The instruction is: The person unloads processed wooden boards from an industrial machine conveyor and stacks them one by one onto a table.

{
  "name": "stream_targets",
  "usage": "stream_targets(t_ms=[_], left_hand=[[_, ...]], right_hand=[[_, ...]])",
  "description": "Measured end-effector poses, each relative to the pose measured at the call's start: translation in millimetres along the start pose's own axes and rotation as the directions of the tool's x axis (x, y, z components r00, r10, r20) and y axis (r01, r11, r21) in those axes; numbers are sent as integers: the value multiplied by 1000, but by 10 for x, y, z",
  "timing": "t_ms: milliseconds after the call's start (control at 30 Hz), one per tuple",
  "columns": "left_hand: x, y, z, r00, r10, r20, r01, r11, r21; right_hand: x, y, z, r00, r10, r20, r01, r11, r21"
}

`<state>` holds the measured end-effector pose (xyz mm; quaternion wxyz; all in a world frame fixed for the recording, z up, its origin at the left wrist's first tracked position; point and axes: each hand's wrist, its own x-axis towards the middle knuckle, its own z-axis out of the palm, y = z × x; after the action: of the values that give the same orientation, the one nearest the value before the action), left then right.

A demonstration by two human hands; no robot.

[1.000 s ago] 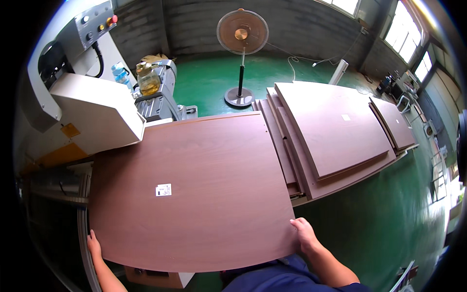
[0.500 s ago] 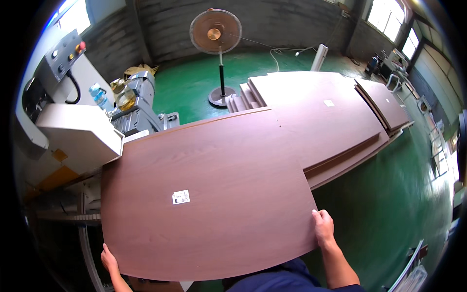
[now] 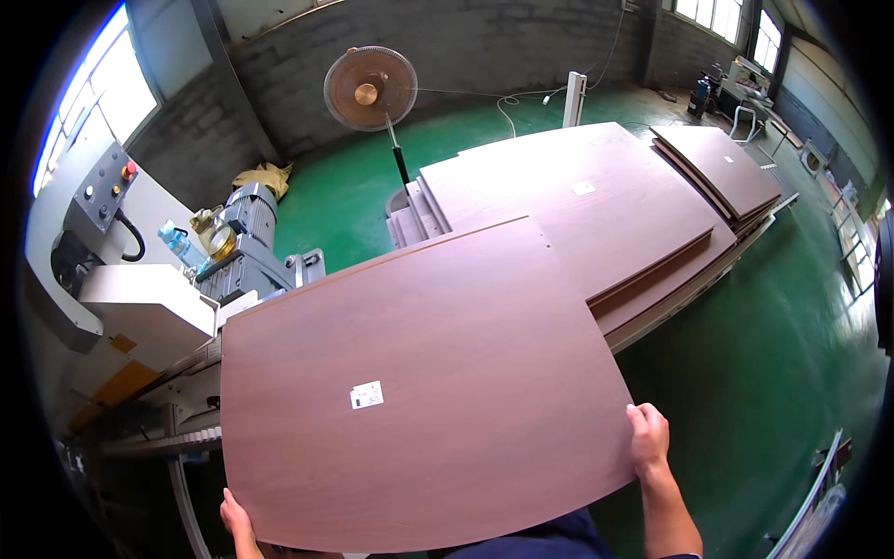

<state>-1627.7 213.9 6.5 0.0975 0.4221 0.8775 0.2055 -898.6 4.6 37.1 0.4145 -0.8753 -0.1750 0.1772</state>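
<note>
A large brown wood-grain panel (image 3: 447, 373) with a small white label (image 3: 367, 395) spans the space in front of me. My left hand (image 3: 237, 514) grips its near left edge, thumb on top and the other fingers hidden underneath. At the right edge my right hand (image 3: 649, 436) is closed on the board the same way. The panel's far left side lies close by a white machine (image 3: 149, 303); whether they touch I cannot tell. Its far right corner overlaps the view of a stack of similar panels (image 3: 596, 196).
Left, the machine carries a grey control box (image 3: 104, 191) with buttons, near a motor (image 3: 251, 214) and a blue-capped bottle (image 3: 179, 244). A round standing fan (image 3: 370, 88) stands beyond the stack on the green floor (image 3: 745, 373). Another small panel pile (image 3: 722, 168) lies far right.
The held panel sits slightly farther right and lower in view, both hands still on it. The view has turned, so the fan and the stacked panels appear shifted left.
</note>
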Motion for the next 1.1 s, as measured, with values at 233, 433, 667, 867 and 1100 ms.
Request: stream_targets(t_ms=[233, 433, 667, 867, 1100], left_hand=[[-983, 725, 464, 997, 78, 27, -75, 993, -94], [-1608, 1639, 877, 958, 263, 115, -236, 950, -205], [-2225, 3651, 1109, 915, 397, 69, -377, 903, -205], [-3015, 5132, 1643, 861, 498, 105, -429, 821, -377], [-4422, 6878, 2549, 738, 655, 158, -507, 694, -511]], right_hand=[[845, 629, -875, 999, 37, -25, -36, 997, 62], [1601, 1202, -1604, 995, 76, -70, -67, 990, 122], [2470, 1715, -2299, 975, 164, -148, -125, 961, 246], [3140, 2129, -2936, 947, 220, -235, -75, 860, 505], [4268, 2633, -4131, 908, 258, -331, -12, 804, 594]])
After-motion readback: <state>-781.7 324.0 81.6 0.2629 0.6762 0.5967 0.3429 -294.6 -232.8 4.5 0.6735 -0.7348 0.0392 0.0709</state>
